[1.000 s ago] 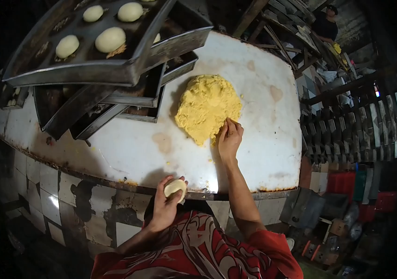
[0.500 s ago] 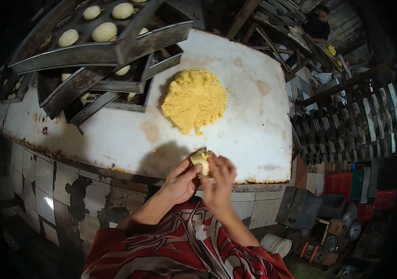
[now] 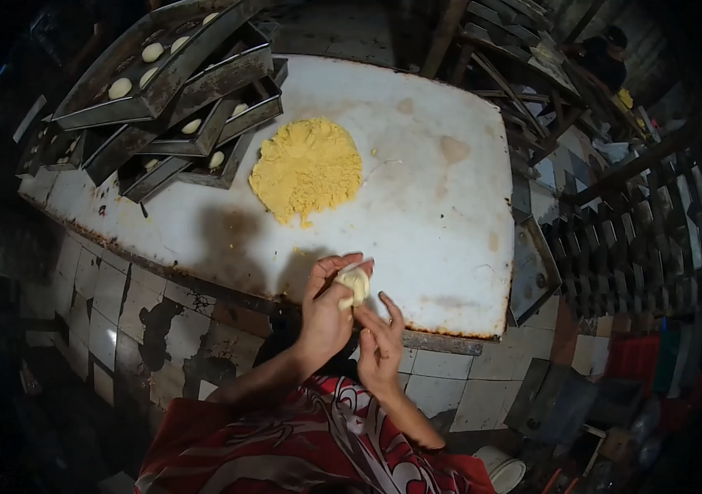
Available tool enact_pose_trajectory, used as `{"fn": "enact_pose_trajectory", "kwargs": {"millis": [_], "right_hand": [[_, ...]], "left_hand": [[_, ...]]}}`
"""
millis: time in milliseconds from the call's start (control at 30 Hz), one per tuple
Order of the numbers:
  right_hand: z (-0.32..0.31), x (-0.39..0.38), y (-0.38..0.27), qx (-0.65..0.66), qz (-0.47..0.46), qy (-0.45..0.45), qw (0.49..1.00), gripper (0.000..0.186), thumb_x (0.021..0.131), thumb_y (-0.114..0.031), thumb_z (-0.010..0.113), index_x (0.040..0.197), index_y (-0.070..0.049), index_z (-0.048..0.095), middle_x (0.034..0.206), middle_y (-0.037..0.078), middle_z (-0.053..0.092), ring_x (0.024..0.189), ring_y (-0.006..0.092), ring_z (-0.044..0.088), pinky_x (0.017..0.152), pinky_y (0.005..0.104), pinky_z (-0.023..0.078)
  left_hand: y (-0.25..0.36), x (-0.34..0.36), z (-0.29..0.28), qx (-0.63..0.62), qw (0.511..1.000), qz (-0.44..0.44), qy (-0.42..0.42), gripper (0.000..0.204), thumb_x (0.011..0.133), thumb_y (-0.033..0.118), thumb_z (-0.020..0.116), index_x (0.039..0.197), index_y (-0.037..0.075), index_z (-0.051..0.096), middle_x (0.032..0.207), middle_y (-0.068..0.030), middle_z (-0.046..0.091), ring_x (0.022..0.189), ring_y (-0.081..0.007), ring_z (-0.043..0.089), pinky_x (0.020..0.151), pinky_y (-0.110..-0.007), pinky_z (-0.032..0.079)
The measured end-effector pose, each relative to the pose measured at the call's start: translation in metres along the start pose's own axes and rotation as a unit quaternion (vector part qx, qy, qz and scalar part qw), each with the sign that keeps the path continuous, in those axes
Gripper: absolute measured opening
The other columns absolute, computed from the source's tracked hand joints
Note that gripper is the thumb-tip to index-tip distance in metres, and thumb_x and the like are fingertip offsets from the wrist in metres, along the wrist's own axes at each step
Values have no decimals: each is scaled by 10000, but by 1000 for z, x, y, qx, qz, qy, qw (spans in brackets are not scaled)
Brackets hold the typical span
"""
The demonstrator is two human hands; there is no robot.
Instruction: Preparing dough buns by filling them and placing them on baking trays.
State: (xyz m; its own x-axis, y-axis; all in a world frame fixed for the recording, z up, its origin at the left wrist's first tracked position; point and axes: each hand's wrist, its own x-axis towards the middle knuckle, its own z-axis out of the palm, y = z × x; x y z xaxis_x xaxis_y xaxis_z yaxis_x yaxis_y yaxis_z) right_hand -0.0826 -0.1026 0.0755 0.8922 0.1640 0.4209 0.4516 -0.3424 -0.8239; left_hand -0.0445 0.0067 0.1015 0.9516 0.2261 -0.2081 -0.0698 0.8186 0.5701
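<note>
My left hand (image 3: 326, 309) is closed round a small piece of pale dough (image 3: 354, 286), held above the near edge of the white table. The dough looks folded, with a crease on its upper side. Just below and to the right is my right hand (image 3: 381, 350), palm turned up and fingers apart; its fingertips come close to the dough, and whether they touch it I cannot tell. Beyond both hands a mound of crumbly yellow filling (image 3: 306, 169) lies on the worn white table (image 3: 425, 214).
Stacked dark metal trays (image 3: 145, 107) with pale dough balls (image 3: 120, 88) occupy the table's far left. More metal trays (image 3: 631, 239) stand in rows at the right. A white bucket (image 3: 501, 469) is on the tiled floor. Another person (image 3: 604, 62) is at the far right.
My right hand has drawn away from the dough, its fingers opening and turning up. The dough stays in my left hand, now looking folded over. The whole view has shifted.
</note>
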Motion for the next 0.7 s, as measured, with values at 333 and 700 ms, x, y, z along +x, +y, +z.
{"fn": "enact_pose_trajectory", "kwargs": {"millis": [333,700], "right_hand": [[24,66,81,-32,134,-75,988,212,838,-123,524,980,25,580,961,195,600,934,319,563,830,376,437],[63,112,93,-206,212,173,939,270,892,-114,476,655,16,474,596,112,462,601,245,449,575,383,365]], "left_hand": [[27,48,-25,633,637,190,-397,653,831,204,583,1400,63,296,1513,-149,111,1394,-374,-32,1080,-569,-12],[243,63,-170,528,759,-29,-381,466,897,168,562,1334,104,415,1314,-116,462,1212,-261,442,1002,-376,370]]}}
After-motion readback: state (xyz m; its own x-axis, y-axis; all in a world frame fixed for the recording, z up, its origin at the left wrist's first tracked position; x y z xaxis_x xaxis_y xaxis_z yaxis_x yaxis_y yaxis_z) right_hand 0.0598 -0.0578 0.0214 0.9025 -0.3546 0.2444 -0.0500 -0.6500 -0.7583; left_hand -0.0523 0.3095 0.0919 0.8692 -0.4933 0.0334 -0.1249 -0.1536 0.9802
